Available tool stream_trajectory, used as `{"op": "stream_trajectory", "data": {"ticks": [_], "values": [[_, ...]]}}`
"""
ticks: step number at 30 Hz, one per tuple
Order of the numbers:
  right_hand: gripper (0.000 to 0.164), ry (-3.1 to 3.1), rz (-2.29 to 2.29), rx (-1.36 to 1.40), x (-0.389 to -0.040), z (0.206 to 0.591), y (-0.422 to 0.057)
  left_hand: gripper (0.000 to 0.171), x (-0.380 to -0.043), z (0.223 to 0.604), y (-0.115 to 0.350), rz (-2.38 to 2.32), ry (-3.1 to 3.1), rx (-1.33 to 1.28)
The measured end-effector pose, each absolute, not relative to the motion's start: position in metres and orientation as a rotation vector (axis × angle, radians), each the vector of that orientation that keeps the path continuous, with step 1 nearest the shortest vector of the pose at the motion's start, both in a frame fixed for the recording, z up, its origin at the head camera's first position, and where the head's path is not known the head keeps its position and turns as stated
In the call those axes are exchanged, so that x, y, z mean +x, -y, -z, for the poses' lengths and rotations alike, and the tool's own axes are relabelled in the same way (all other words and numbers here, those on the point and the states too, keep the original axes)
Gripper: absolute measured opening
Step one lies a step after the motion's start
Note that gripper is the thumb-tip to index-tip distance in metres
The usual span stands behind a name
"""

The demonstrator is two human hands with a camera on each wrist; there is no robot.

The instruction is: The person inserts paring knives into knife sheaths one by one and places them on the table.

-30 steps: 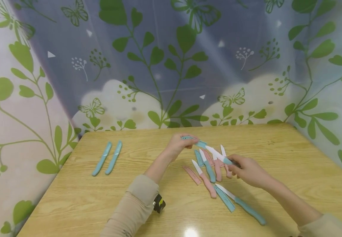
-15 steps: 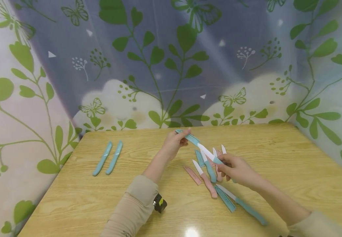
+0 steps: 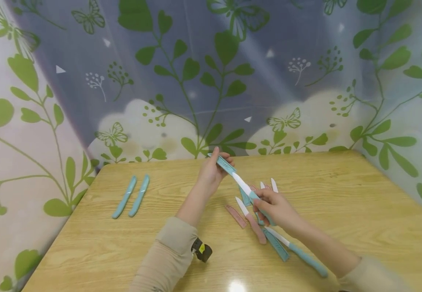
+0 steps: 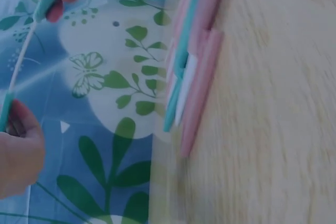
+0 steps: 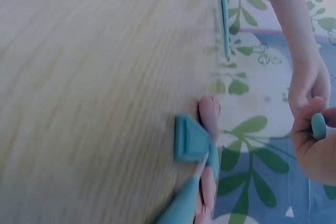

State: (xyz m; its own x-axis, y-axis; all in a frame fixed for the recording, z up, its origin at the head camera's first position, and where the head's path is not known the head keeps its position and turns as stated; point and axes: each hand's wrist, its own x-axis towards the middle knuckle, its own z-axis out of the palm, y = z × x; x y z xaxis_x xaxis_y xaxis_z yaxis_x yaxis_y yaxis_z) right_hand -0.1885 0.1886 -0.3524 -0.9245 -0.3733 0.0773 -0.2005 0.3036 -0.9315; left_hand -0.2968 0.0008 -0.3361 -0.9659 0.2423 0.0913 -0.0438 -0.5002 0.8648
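In the head view my left hand (image 3: pixel 211 172) holds a light-blue knife sheath (image 3: pixel 226 164) above the far part of the table. My right hand (image 3: pixel 278 209) grips the handle of a blue knife (image 3: pixel 242 184). Its white blade points up and left, with the front end at the sheath's mouth and much of the blade in sight. Sheath and knife form nearly one slanting line. The left wrist view shows the blade (image 4: pixel 22 56) running from the blue handle (image 4: pixel 47 1) down to the sheath (image 4: pixel 5 111). From the right wrist, the handle's butt end (image 5: pixel 318 126) shows between the fingers.
Below the hands lie a pink knife (image 3: pixel 255 229), a pink sheath (image 3: pixel 235 216), a blue sheath (image 3: pixel 276 245) and a blue knife (image 3: pixel 307 259). More knives are partly hidden behind my right hand. Two blue sheathed knives (image 3: pixel 125 197) lie side by side on the table's (image 3: pixel 87 251) left.
Both hands have moved left together, carrying the sheath and the knife. The left hand is higher and turned, so the sheath slants more steeply. The things on the table lie as before.
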Motion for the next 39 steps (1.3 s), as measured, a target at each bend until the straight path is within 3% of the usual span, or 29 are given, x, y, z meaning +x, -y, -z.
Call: {"op": "stream_trajectory", "data": {"ticks": [17,39], "values": [[0.027,-2.161,1.882,-0.400,-0.199,0.359,-0.155,0.032,-0.303,0.338,0.004,-2.787,-1.226,0.039],[0.023,-2.081,1.928,-0.366,-0.199,0.357,-0.132,0.032,-0.302,0.340,0.018,-2.776,-1.257,0.018]]}}
